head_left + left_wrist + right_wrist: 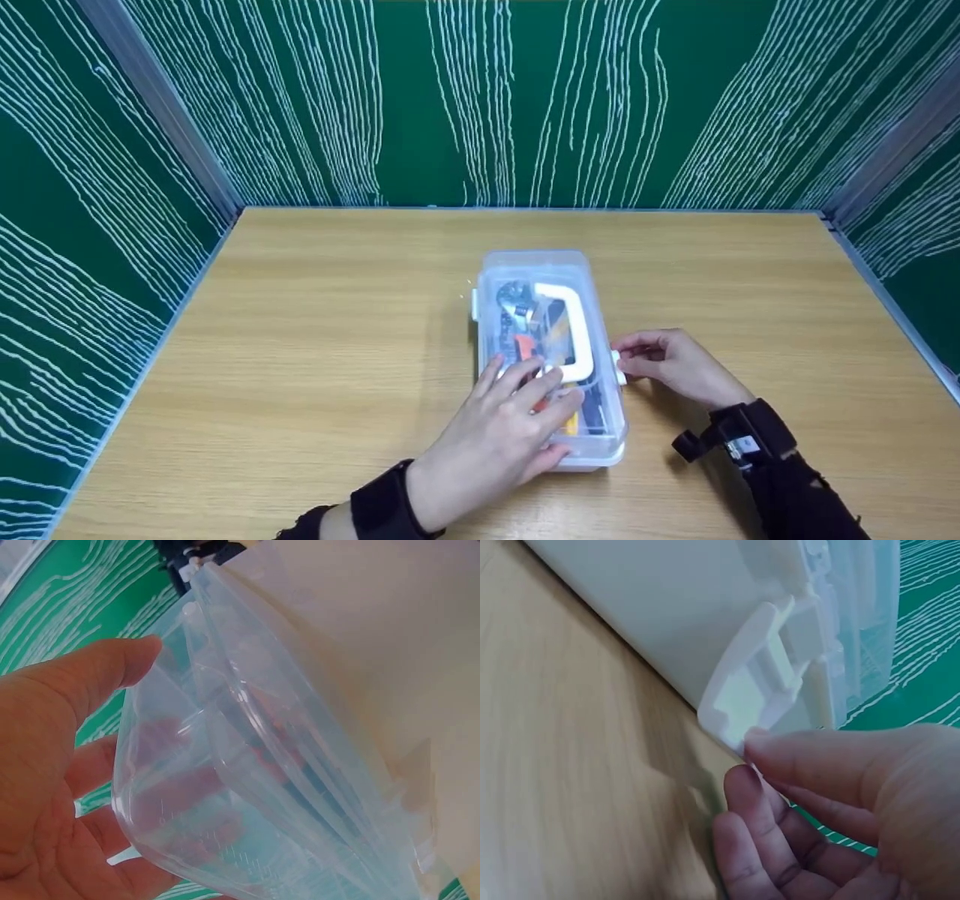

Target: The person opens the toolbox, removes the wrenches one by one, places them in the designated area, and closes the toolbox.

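A clear plastic toolbox (536, 266) with a white handle (579, 322) on its lid lies on the table. Through the lid show an orange-red piece (524, 346), something yellow (571, 421) and dark and metal items, their kinds unclear. My left hand (499, 427) rests over the lid's near end, fingers spread across the top. In the left wrist view its thumb (127, 660) touches the clear plastic. On the box's right side, my right hand (679, 367) pinches the edge of a white latch (739, 701), which is swung out from the wall.
Another white latch (475, 304) sits on the box's left side. The wooden table (322, 322) extends around the box. Green panels (405, 105) with white wavy lines enclose its back and sides. Both wrists wear black straps (386, 499).
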Tool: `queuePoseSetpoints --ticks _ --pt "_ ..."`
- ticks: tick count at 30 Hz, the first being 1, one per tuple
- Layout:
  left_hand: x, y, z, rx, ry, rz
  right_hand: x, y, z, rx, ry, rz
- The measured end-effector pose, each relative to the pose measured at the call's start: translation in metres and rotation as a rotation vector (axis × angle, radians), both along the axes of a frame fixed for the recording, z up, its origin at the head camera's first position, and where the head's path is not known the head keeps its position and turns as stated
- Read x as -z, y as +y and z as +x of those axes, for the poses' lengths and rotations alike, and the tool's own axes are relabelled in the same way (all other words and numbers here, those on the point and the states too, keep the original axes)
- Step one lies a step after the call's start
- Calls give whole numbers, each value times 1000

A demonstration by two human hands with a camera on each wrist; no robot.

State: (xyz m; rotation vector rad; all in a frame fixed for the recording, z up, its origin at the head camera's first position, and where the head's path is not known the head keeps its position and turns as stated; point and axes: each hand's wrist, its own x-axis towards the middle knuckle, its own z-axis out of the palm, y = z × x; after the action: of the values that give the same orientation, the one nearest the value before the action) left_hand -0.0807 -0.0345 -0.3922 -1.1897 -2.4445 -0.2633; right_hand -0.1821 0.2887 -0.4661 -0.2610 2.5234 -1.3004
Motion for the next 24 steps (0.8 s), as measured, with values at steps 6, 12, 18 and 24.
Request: queuePoseSetpoints --ticks 6,12,18,24 --pt "1 0 0 4 2 -2 1 -6 2 -24 43 28" --pt "1 0 0 6 6 -6 2 -10 3 -58 45 4" --pt "1 -1 1 -4 11 -20 5 -11 3 -65 33 4" --pt "1 1 -1 6 -5 -25 6 -12 3 -68 42 4"
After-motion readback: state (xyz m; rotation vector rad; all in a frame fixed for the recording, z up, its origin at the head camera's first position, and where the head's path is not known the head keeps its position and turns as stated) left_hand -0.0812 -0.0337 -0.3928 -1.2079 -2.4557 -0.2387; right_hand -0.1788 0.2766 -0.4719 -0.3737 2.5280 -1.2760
